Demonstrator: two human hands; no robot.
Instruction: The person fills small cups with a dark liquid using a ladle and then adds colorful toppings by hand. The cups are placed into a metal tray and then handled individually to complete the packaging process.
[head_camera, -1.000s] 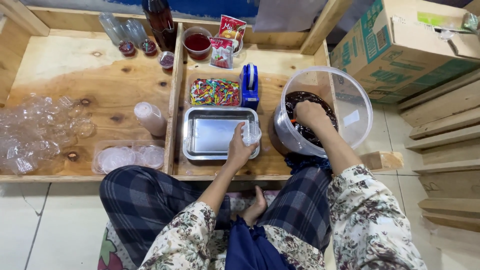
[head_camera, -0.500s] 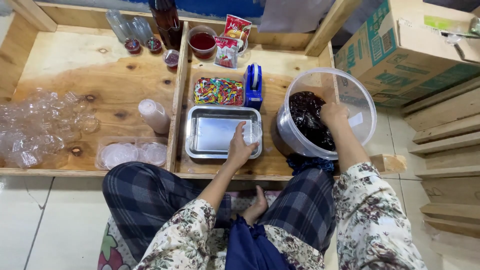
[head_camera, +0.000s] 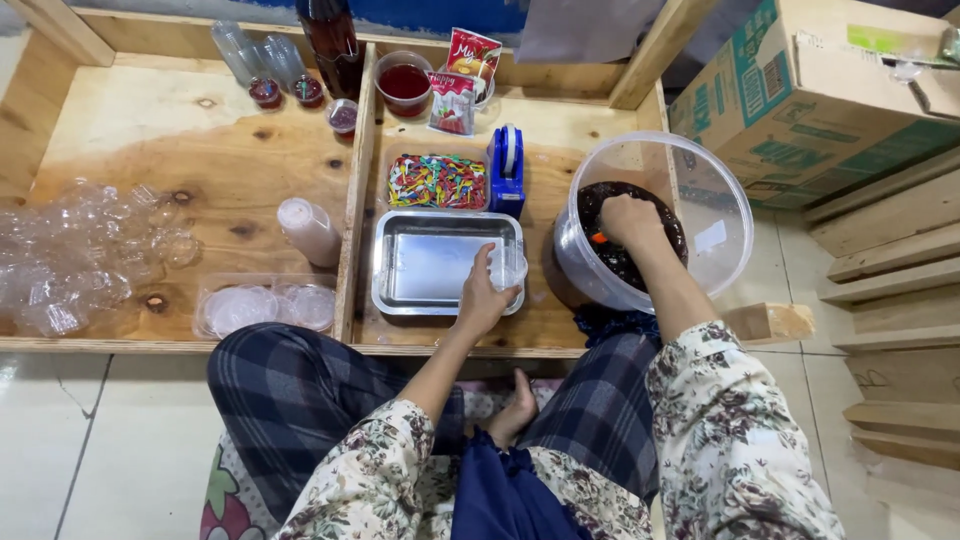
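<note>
While the left hand (head_camera: 485, 300) grips a small clear plastic cup (head_camera: 507, 272) at the right edge of the steel tray (head_camera: 430, 265), fingers wrapped round it, the right hand (head_camera: 628, 218) is sunk in the big clear tub (head_camera: 690, 190) of dark jelly-like stuff (head_camera: 640, 260), fingers curled shut on something orange, can't tell what. Tub sits tilted at the table's right end, just beside the tray. Behind the tray: box of coloured bits (head_camera: 437, 181), blue tape dispenser (head_camera: 508, 170). Left compartment holds a pile of empty clear cups (head_camera: 80, 260), lids (head_camera: 260, 305), and a stacked sleeve of cups (head_camera: 308, 230).
</note>
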